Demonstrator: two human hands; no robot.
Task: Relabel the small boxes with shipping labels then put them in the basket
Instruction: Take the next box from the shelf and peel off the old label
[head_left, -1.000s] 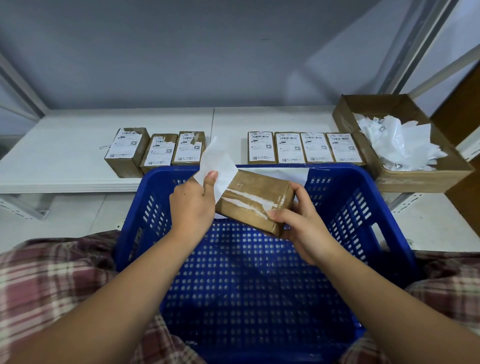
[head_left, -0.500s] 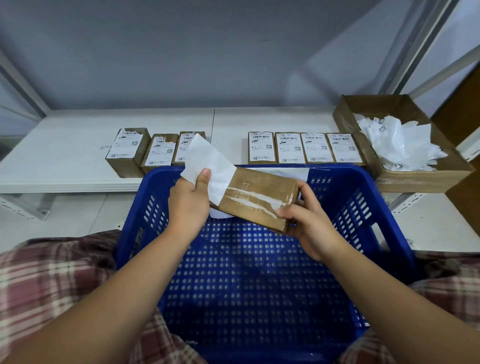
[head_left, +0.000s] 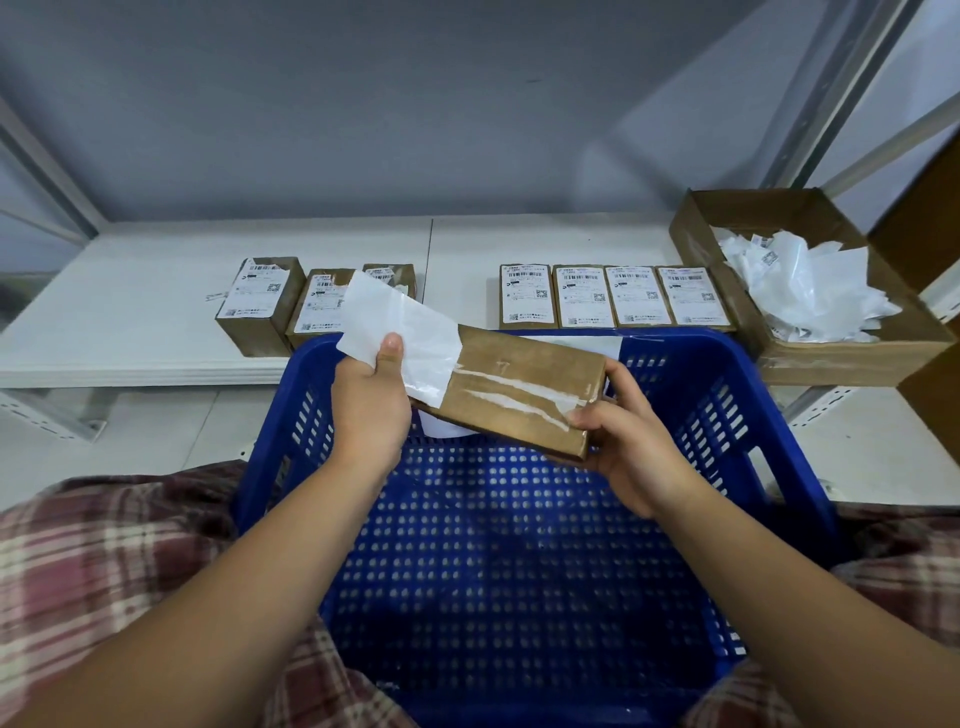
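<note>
Peeled back further than a moment ago, the white label (head_left: 400, 332) is pinched in the left hand (head_left: 370, 402). The right hand (head_left: 631, 449) grips the brown box (head_left: 524, 387) by its end, held tilted above the blue basket (head_left: 740, 400).

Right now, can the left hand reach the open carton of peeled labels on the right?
Probably not directly: the left hand pinches the half-peeled label, and the held box and right hand lie between it and the carton.
</note>
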